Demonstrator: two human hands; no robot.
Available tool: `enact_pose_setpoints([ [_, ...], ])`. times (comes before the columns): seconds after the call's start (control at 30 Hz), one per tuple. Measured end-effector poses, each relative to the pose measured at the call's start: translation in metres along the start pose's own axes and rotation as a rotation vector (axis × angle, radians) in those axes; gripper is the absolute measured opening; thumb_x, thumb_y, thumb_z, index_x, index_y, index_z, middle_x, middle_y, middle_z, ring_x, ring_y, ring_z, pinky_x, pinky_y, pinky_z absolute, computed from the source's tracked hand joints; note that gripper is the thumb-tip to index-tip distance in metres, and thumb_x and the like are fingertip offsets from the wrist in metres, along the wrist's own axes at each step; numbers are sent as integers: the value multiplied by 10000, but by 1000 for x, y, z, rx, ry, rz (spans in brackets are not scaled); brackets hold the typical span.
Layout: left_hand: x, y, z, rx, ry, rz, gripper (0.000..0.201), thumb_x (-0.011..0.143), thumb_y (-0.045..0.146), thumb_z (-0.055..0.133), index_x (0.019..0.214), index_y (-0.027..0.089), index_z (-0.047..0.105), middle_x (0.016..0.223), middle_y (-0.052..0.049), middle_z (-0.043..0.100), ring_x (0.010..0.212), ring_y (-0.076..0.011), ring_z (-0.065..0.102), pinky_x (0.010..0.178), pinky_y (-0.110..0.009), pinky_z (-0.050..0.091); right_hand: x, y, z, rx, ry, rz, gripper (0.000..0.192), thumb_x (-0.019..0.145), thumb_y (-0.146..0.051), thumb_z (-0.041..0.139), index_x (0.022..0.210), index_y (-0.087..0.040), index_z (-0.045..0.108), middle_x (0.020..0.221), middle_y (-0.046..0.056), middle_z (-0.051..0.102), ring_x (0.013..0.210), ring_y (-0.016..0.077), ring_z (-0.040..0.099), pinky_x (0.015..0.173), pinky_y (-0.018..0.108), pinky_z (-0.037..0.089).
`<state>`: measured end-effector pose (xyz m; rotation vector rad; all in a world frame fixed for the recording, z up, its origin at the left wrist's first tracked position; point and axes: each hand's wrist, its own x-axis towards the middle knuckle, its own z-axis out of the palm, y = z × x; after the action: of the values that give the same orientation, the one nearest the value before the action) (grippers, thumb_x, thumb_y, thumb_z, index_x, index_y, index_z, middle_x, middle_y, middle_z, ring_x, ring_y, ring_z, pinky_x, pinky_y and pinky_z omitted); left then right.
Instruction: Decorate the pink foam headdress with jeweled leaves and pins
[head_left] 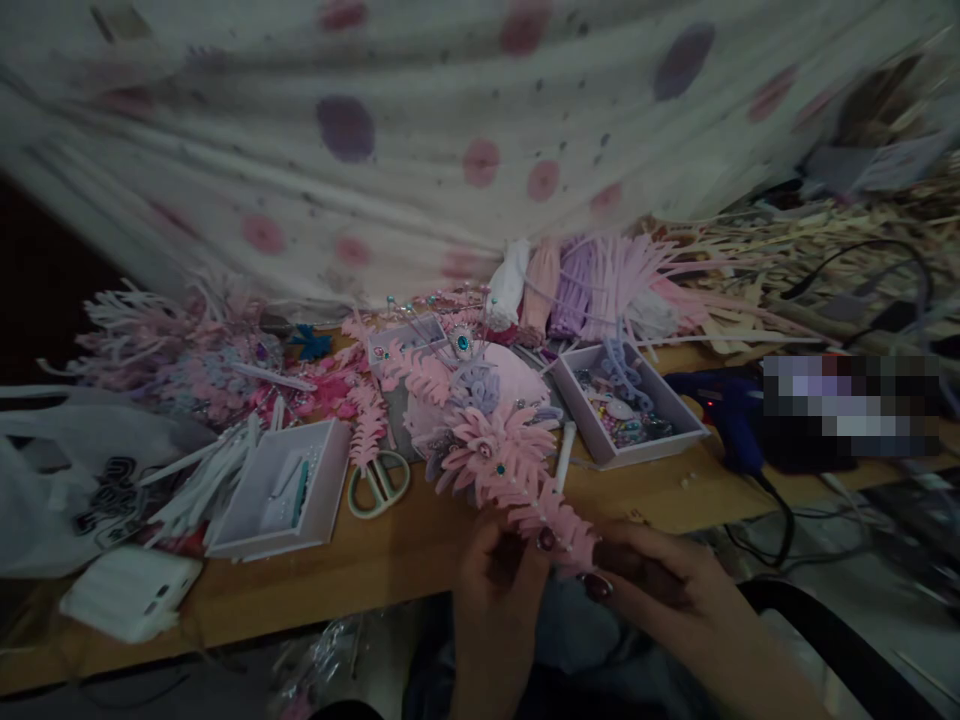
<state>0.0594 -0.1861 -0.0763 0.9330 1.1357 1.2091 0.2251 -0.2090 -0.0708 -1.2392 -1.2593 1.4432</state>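
Note:
A pink pipe-cleaner ornament (540, 502) with leaf-like fringes, small pearls and teal gems reaches from the decorated piece at the table's middle towards me. My left hand (499, 585) pinches its lower side between thumb and fingers. At its near end, my right hand (664, 585) grips the tip, thumb below and fingers above. Behind the hands, the ornament meets a pink pipe-cleaner flower (484, 440). Beyond that are a pale pink rounded form (517, 375) and a round teal-gem brooch (463, 343).
Scissors (379, 485) lie left of the ornament, beside a white tray (322, 520). A bead box (652, 455) stands to the right, near a blue glue gun (739, 420). Bundled pipe cleaners (574, 290) lie at the back. A white power adapter (131, 592) sits front left.

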Motion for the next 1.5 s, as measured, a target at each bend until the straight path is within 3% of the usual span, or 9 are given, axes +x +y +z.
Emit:
enact_pose_setpoints([
  [0.1,-2,7,2,-62,42,-20,149,747,297,741,839,181,731,800,-28,744,747,-135,676,674,-192,521,-2,2,-2,-129,-9,-12,232,875,-444,681,974,-240,728,836,19,669,767,164,625,669,221,502],
  [0.27,-5,17,7,-160,156,-77,177,608,228,805,750,172,717,654,2,725,582,-111,655,576,-181,523,-4,-1,2,-144,-9,-60,223,865,-433,690,982,-248,729,862,20,669,801,176,631,701,242,496],
  [0.43,-6,12,3,-80,102,-46,112,642,198,769,735,159,722,658,-6,716,609,-110,647,590,-174,512,-3,-4,7,5,20,-58,226,876,-441,690,992,-247,696,915,18,661,846,166,629,737,223,492],
  [0.63,-5,9,0,-96,49,-42,83,700,210,745,751,161,701,665,-2,710,629,-101,630,607,-171,507,-1,-9,8,-100,18,-150,326,956,-471,570,796,-191,617,704,-10,566,634,109,516,566,194,393],
  [0.8,-5,12,5,-138,83,-36,100,640,165,766,708,155,693,636,7,708,585,-89,627,567,-153,495,-4,-7,8,-121,16,-205,273,1009,-411,499,842,-206,566,732,-22,535,660,108,508,591,195,398],
  [1.07,-2,7,-4,-129,119,-12,82,681,186,752,744,161,706,671,-17,744,618,-120,684,600,-184,539,0,4,2,-103,210,-291,303,1037,-436,446,839,-217,516,703,-32,513,646,113,471,604,221,365],
  [1.23,1,7,-5,-153,148,-35,171,664,233,789,801,160,718,740,-35,764,667,-135,705,626,-197,550,4,4,7,-140,86,-277,432,1066,-443,325,748,-196,481,706,-10,508,663,130,471,630,254,343],
  [1.37,1,10,-5,-98,117,-44,154,684,258,778,778,155,712,694,-27,739,636,-133,685,597,-200,543,4,-6,16,-299,-98,-272,361,1044,-466,376,876,-207,564,847,13,585,796,159,530,718,253,387],
  [1.5,0,15,1,-111,165,-28,223,630,244,807,810,167,699,706,-24,732,640,-141,682,604,-213,545,6,-10,22,-385,-116,-249,331,1043,-385,399,813,-200,547,772,-1,577,721,146,521,684,248,379],
])
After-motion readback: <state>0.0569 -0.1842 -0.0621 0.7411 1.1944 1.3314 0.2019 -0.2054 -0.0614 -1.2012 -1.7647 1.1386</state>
